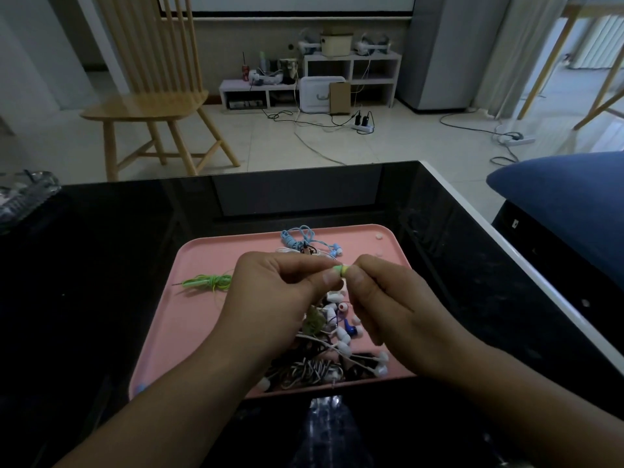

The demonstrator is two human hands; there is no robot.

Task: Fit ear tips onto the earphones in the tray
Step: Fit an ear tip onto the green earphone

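My left hand (287, 292) and right hand (381, 298) together above the tray (189, 319), both pinching a green earbud (341, 270), tangled earphones (337, 342) beneath

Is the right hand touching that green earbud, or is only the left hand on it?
Touching. In the head view the right hand pinches the green earbud at its fingertips, meeting the left hand, which pinches it from the other side.

Dim room, pale tiled floor (388, 143); wooden chair (148, 96) left of low white shelf unit (351, 72), grey cabinet (449, 52) right of it
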